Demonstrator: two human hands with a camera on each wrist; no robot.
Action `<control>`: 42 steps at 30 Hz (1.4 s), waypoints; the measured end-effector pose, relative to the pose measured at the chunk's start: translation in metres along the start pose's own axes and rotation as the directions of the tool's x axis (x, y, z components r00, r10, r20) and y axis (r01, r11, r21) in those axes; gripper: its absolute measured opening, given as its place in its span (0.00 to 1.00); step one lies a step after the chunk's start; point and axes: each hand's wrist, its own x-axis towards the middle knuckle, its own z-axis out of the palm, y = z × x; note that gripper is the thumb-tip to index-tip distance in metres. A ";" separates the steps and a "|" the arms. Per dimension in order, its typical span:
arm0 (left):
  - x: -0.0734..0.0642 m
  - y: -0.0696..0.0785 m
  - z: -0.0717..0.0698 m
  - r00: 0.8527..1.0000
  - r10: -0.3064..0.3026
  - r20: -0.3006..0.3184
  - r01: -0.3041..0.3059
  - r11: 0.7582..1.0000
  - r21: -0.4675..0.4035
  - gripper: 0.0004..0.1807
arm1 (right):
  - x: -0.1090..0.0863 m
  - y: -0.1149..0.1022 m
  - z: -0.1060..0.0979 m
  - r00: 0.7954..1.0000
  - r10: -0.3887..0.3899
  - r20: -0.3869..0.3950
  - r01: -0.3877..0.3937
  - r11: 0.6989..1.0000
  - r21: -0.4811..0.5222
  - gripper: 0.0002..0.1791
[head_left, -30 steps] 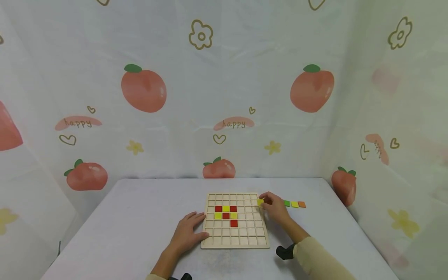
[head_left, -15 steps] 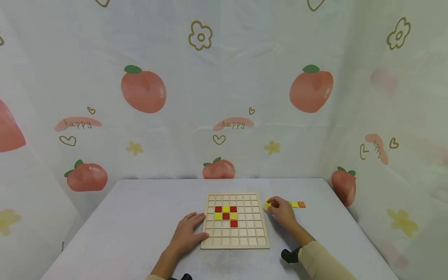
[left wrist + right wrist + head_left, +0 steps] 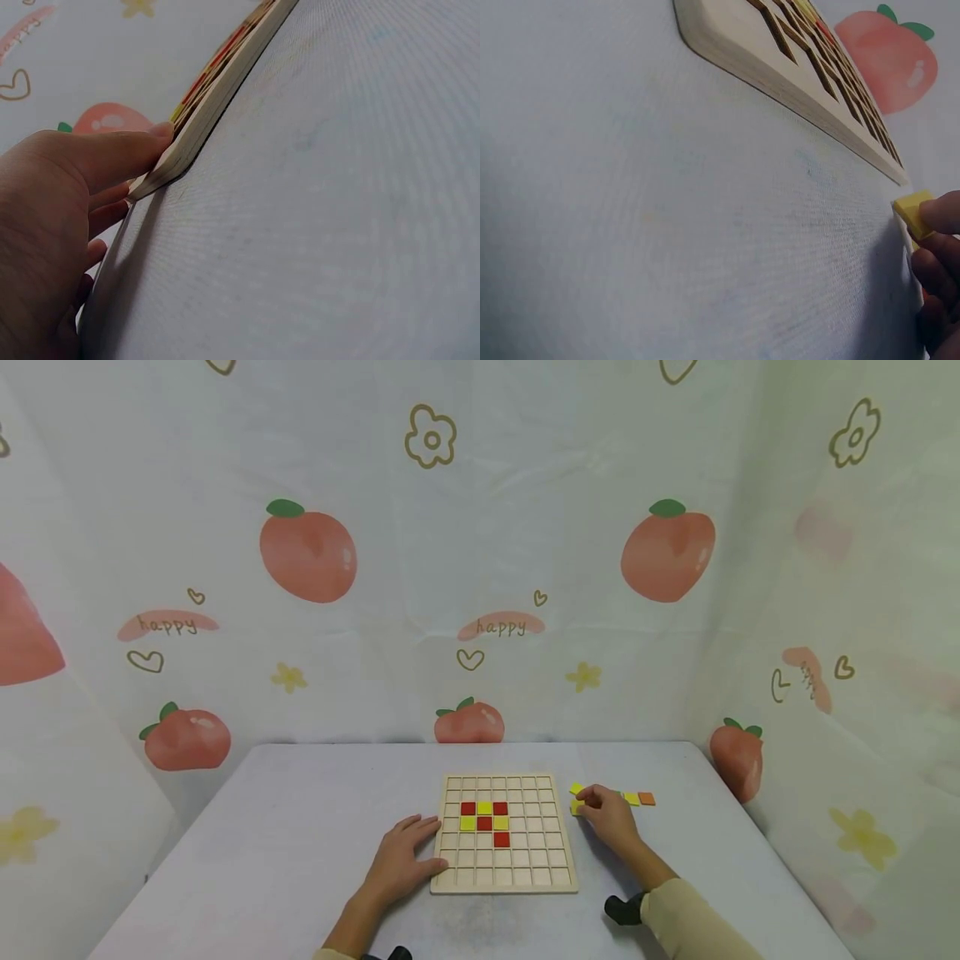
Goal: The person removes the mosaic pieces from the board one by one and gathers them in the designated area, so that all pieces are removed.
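A square wooden grid board (image 3: 465, 877) lies on the table, with red tiles (image 3: 502, 840) and yellow tiles (image 3: 484, 807) set in several of its cells. My left hand (image 3: 400, 860) rests at the board's left edge, fingers extended; in the left wrist view the thumb (image 3: 127, 154) lies on the rim. Beyond the board's right edge, my right hand (image 3: 611, 817) pinches a yellow tile (image 3: 912, 213) between thumb and fingers, low by the table. Another yellow tile (image 3: 576, 788) shows just behind its fingertips.
To the right of that hand, a yellow tile (image 3: 632, 798) and an orange tile (image 3: 647, 798) lie in a row, partly covered by the hand at its left end. A white patterned curtain (image 3: 390, 693) hangs behind the table (image 3: 300, 827).
My right hand has moved right, away from the board's right edge, with a yellow tile at its fingertips. My left hand and the tiles in the board stay as they were.
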 end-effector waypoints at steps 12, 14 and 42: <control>0.000 -0.001 0.001 1.000 -0.004 0.006 0.004 1.000 0.002 0.36 | 0.002 0.003 -0.001 1.000 -0.006 -0.003 0.006 1.000 -0.025 0.06; 0.000 -0.001 0.001 1.000 -0.002 0.008 0.002 1.000 0.002 0.36 | 0.003 0.002 -0.001 1.000 -0.010 -0.005 0.010 1.000 -0.028 0.06; 0.000 0.001 0.000 1.000 0.001 0.007 -0.001 1.000 -0.001 0.37 | 0.017 -0.023 0.005 0.998 -0.061 0.009 0.061 0.998 -0.009 0.05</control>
